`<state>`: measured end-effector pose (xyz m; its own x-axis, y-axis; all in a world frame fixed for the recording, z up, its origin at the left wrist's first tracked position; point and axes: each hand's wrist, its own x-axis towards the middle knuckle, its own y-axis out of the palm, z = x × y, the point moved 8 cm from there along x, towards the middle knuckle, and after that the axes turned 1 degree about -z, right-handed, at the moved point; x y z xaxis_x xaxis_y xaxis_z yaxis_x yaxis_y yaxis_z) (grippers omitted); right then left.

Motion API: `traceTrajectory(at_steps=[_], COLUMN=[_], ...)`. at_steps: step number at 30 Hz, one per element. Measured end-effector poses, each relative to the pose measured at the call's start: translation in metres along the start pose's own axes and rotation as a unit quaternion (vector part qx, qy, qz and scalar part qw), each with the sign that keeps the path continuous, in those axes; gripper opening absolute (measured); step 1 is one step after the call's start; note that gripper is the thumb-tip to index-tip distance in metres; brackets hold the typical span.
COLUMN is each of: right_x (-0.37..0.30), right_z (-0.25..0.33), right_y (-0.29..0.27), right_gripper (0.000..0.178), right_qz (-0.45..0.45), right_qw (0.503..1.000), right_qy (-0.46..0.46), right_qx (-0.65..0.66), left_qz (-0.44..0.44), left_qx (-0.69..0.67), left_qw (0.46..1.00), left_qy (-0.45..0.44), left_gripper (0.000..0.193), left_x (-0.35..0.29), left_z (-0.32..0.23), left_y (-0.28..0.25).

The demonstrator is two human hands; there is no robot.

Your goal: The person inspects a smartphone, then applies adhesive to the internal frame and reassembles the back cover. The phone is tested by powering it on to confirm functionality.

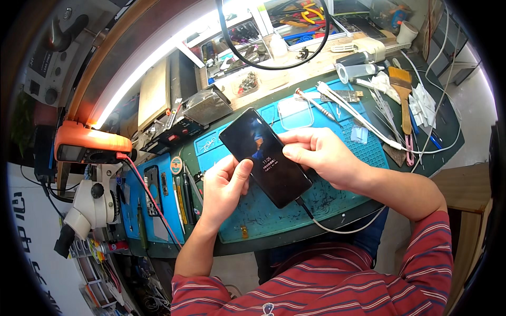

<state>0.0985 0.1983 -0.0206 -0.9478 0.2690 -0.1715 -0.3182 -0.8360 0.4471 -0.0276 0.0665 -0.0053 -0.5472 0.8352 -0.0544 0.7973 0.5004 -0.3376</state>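
Note:
Between my two hands I hold a black smartphone (274,176), tilted, its screen dimly lit. My left hand (225,187) closes on its left edge, thumb at the side of the screen. Fingers of my right hand (321,155) grip the right edge higher up. A charging cable (316,222) with a dark plug enters the phone's lower end and curves off to the right. Under the phone lies a blue silicone work mat (253,229), marked with dark stains. Past the phone's upper right, a clear plastic box (295,113) rests on the mat.
Left of the mat, a second blue mat (166,221) carries an opened phone frame (153,189) beside several slim tools. An orange multimeter (92,145) and a white microscope (92,208) stand at the far left. A brush (401,92), tweezers and cables crowd the right. Tool trays (300,21) line the back.

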Motion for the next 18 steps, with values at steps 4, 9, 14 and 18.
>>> traceTrajectory(at_steps=[4, 9, 14, 18], right_x=[-0.001, -0.001, 0.002, 0.003], right_z=[0.000, 0.001, 0.002, 0.004], right_y=[0.001, 0.000, -0.007, -0.012], right_gripper=[0.034, 0.037, 0.038, 0.038], right_qz=[-0.009, 0.003, -0.029, -0.049], right_qw=[1.000, 1.000, 0.999, 0.998], right_qy=[0.000, 0.015, -0.010, -0.026], right_qx=[-0.004, -0.012, 0.028, 0.028], left_qz=[0.007, 0.017, 0.103, 0.214], left_qx=[0.041, 0.038, -0.087, -0.053], left_qw=[0.999, 0.999, 0.989, 0.966], left_qy=[-0.009, -0.021, -0.055, -0.132], left_gripper=[0.037, 0.040, 0.028, 0.022], left_x=[-0.002, -0.006, -0.008, -0.017], left_z=[0.004, 0.008, 0.008, -0.001], left_y=[0.000, 0.001, 0.018, 0.041])
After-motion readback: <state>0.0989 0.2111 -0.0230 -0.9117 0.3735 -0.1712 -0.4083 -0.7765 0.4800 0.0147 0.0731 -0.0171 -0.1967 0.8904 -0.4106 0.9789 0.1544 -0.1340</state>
